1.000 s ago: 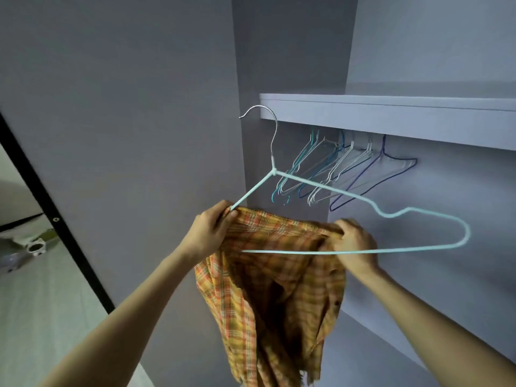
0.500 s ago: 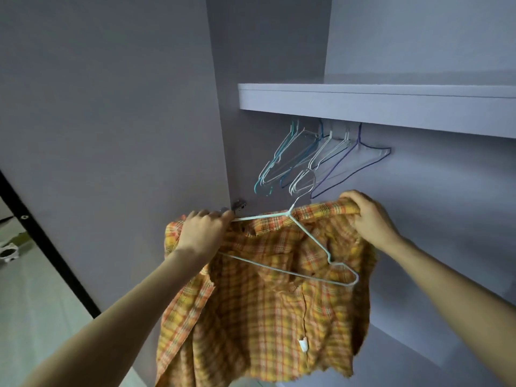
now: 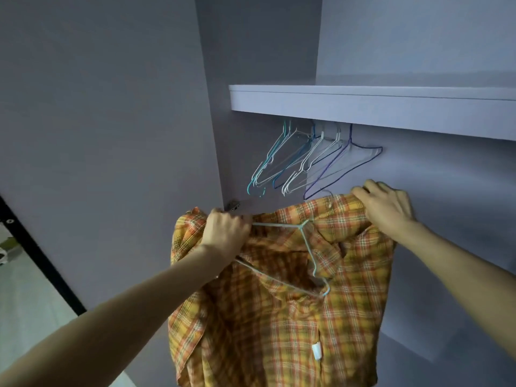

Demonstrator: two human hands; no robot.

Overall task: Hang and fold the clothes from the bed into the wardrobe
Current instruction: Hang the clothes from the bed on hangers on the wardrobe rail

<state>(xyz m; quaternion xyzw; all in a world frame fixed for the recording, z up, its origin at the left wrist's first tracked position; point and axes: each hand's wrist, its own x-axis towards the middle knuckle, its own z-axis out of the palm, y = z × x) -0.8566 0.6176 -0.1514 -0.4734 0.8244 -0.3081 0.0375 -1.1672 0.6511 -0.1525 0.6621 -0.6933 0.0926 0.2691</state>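
The big grey wardrobe (image 3: 117, 135) fills most of the view, with its side wall on the left and a wide shelf (image 3: 363, 107) across the top right. In front of the wardrobe, below the shelf, hangs an orange and yellow checked shirt (image 3: 279, 331). It is held up in the air by two bare hands and drops down loose, with a small white tag (image 3: 317, 351) near its lower edge. Under the shelf a bunch of empty wire hangers (image 3: 304, 163) hangs close together, some white, some blue and one purple. A pale blue hanger (image 3: 305, 247) lies against the front of the shirt, tilted, with one arm running to the left hand and its far corner down near the middle of the shirt. The left hand (image 3: 224, 233) has its fingers curled tight around the shirt's top left edge and the end of the pale blue hanger. The right hand (image 3: 385, 208) grips the shirt's top right edge, with its fingers bent over the cloth and close together. A small metal hinge (image 3: 233, 205) sits on the wardrobe wall just above the left hand.
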